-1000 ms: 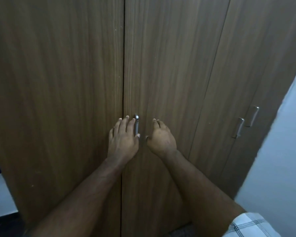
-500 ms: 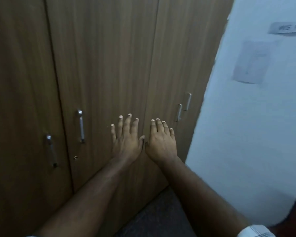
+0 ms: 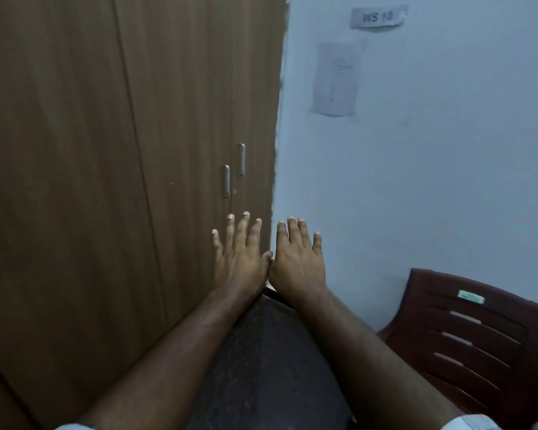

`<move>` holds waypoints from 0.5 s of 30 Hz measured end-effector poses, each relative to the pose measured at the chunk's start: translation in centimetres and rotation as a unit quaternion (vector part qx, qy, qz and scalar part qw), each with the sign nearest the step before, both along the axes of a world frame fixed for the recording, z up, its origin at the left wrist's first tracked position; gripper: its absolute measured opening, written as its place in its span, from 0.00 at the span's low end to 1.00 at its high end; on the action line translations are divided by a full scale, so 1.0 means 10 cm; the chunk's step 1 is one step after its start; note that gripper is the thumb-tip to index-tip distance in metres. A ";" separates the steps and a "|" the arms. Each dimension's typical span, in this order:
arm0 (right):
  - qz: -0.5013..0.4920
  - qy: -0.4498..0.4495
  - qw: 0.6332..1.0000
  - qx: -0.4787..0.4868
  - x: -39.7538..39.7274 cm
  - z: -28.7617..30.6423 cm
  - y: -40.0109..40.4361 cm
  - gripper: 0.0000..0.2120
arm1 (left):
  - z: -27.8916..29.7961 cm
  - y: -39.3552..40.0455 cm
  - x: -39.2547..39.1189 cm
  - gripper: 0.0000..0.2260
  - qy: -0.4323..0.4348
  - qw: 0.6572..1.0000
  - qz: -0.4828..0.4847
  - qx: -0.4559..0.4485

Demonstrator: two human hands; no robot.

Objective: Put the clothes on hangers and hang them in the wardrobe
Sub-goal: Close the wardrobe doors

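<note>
Both hands were held out flat, side by side, thumbs almost touching, with fingers straight and nothing grasped: the left hand (image 3: 241,254) was seen against the closed wardrobe (image 3: 131,150), the right hand (image 3: 298,259) against the pale wall (image 3: 448,150).

In the head view, the only one supplied, the scene had swung rightward since a second earlier, when the left hand was pictured at a door handle farther along the same wardrobe. That handle was lost from view; a pair of door handles (image 3: 233,170) near the wardrobe's right edge was now framed just above the left hand. A maroon plastic chair (image 3: 479,330) had been brought into view at lower right, and a label reading "WS 10" (image 3: 377,17) and a taped paper (image 3: 337,77) were shown on the wall. No clothes or hangers could be seen anywhere. The doors were judged shut and the task not yet begun, with the garments presumably to be fetched from elsewhere.
</note>
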State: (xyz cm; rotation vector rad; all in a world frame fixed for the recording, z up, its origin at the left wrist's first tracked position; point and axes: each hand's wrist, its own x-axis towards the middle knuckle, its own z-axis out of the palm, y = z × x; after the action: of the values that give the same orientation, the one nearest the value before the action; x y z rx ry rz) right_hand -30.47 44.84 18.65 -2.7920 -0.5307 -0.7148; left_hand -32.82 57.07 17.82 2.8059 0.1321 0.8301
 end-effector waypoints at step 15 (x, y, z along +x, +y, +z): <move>-0.114 0.133 0.984 0.021 -0.25 -0.88 -2.58 0.33 | -0.87 -2.55 0.06 0.30 0.138 0.979 -0.150 -0.028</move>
State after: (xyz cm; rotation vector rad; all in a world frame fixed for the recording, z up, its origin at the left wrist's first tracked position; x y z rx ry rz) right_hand -33.01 19.03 9.85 -2.8738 -0.1462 -0.3768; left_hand -32.19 31.57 9.08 2.7748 -0.2175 0.3622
